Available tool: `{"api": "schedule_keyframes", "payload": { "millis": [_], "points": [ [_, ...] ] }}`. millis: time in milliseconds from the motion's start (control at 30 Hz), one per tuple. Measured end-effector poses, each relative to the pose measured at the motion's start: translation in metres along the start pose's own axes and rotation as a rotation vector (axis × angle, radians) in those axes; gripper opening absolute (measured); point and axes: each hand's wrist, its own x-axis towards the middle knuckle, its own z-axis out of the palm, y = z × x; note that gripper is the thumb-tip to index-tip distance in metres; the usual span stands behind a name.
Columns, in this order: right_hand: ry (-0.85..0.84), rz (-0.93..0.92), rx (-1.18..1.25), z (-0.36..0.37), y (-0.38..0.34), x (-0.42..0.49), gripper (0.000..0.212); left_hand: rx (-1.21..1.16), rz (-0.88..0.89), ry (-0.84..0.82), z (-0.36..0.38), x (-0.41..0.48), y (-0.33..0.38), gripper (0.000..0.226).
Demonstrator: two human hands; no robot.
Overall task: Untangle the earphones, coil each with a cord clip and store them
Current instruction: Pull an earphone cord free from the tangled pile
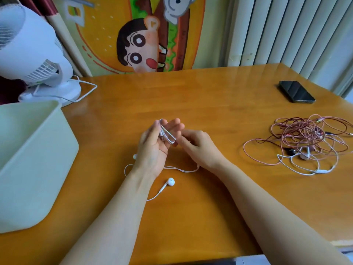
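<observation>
A white earphone cable [168, 135] is looped over the fingers of my left hand [155, 145], which is held palm up above the middle of the table with the jack end lying across the palm. My right hand [196, 146] is right beside it, and its fingertips pinch the loop's lower end. The remaining white cord trails under both wrists, with one earbud [170, 182] lying on the wood near my left forearm. At the right lies a tangled heap of pink and white earphones [305, 144].
A pale green plastic bin [28, 150] stands at the left edge. Behind it is a white desk fan [36, 54] with its cord on the table. A black phone [296, 91] lies at the far right. The wooden table [191, 217] fills the foreground.
</observation>
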Motion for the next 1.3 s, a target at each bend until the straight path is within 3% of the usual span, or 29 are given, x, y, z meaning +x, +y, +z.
{"api": "schedule_keyframes", "payload": {
  "millis": [100, 167, 300, 400, 533, 900, 967, 1067, 1200, 1300],
  "points": [
    [-0.065, 0.058, 0.066, 0.001, -0.005, -0.003, 0.029, -0.035, 0.090, 0.010, -0.001, 0.000, 0.000, 0.028],
    [-0.156, 0.134, 0.142, -0.001, -0.004, -0.005, 0.024, 0.062, 0.170, 0.015, -0.004, -0.001, 0.001, 0.028],
    [-0.181, 0.091, 0.265, -0.005, -0.005, -0.008, 0.034, 0.915, 0.459, -0.023, -0.010, -0.006, 0.000, 0.029],
    [-0.198, 0.129, 0.440, -0.007, -0.007, -0.009, 0.037, 1.233, 0.566, -0.014, -0.005, -0.008, -0.010, 0.031],
    [-0.300, 0.321, 0.760, -0.015, -0.006, -0.010, 0.034, 1.378, 0.756, 0.018, -0.004, -0.007, -0.010, 0.033],
    [-0.474, 0.455, 0.909, -0.024, -0.003, -0.008, 0.046, 1.446, 0.787, 0.031, 0.004, -0.010, -0.009, 0.036],
    [-0.454, 0.489, 1.045, -0.026, -0.007, -0.008, 0.045, 1.473, 0.739, 0.027, 0.000, -0.010, -0.007, 0.039],
    [-0.300, 0.517, 1.271, -0.033, -0.010, -0.003, 0.041, 1.364, 0.469, -0.016, -0.001, -0.014, -0.003, 0.041],
    [-0.099, 0.438, 0.987, -0.032, -0.011, -0.001, 0.029, 0.653, -0.079, -0.045, 0.014, -0.021, 0.006, 0.042],
    [-0.134, 0.350, 0.769, -0.029, -0.017, -0.004, 0.026, 0.098, -0.298, -0.155, 0.023, -0.032, 0.023, 0.034]
  ]
}}
